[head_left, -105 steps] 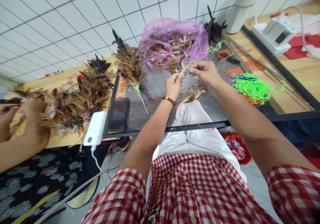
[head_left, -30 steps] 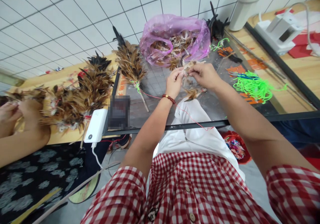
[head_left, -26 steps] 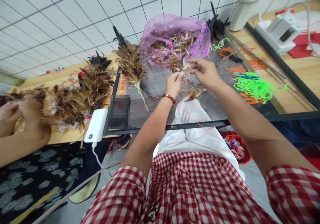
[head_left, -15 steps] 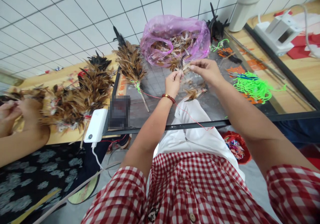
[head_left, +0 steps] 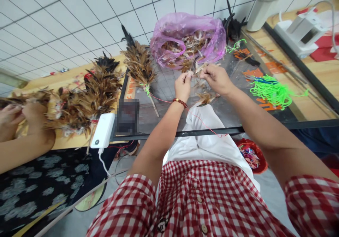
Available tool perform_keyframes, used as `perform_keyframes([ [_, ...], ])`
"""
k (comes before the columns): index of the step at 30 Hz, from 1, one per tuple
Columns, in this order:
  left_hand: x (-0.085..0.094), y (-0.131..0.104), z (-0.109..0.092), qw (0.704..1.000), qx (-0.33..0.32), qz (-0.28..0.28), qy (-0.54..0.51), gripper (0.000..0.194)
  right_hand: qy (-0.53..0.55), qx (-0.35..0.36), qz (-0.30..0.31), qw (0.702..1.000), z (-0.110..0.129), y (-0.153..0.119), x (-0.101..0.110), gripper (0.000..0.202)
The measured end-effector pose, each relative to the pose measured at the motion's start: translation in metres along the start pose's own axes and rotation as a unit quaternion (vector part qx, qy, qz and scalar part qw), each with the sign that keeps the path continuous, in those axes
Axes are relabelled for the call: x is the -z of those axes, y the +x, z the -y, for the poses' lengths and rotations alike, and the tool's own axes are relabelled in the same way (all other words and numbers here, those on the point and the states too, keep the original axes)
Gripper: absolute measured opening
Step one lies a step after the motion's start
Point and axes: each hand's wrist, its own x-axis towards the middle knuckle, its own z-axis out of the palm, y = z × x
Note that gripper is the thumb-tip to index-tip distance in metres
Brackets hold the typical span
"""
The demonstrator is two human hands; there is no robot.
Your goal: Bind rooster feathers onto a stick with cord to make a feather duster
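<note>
My left hand, with a beaded bracelet at the wrist, pinches a small bunch of pale-based feathers. Close by on the right, my right hand has its fingertips pressed together on a light-coloured feather. Just beyond both hands stands a pink plastic bag full of brown feathers. Loose feathers lie on the dark glass board below the right hand. To the left rests a brown feather bundle on a stick, tied with green; a thin red thread runs from near it under my left wrist.
Green ties lie at right, near a power adapter and a white cylinder. At left are more feather bundles, a white power bank and a co-worker's hands. A red basket sits below the table edge.
My right hand's fingers have curled in more tightly beside the feathers. My left hand stays nearly in place, and the view has shifted slightly.
</note>
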Motion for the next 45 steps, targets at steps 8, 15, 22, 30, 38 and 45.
perform_keyframes([
  [8,-0.011,-0.015,-0.015,0.99,0.053,0.103,-0.082,0.041,0.016,-0.002,-0.037,0.999,0.014,-0.003,-0.007,0.036],
  [15,-0.011,-0.012,-0.02,0.989,0.059,0.091,-0.097,0.042,0.109,-0.077,-0.1,0.986,0.003,-0.001,-0.01,0.034],
  [22,-0.007,-0.012,-0.021,0.989,0.039,0.099,-0.101,0.046,0.262,-0.103,-0.048,0.958,0.012,0.001,-0.009,0.037],
  [30,-0.009,-0.017,-0.022,0.975,0.057,0.158,-0.146,0.052,0.285,-0.106,-0.015,0.953,0.016,0.0,-0.009,0.047],
  [38,-0.006,-0.01,-0.018,0.985,0.073,0.102,-0.119,0.045,0.146,-0.176,-0.108,0.967,-0.005,0.004,-0.006,0.03],
  [45,-0.003,-0.004,-0.013,0.99,0.1,0.005,-0.096,0.045,-0.056,-0.172,-0.004,0.984,-0.033,0.001,0.01,0.01],
])
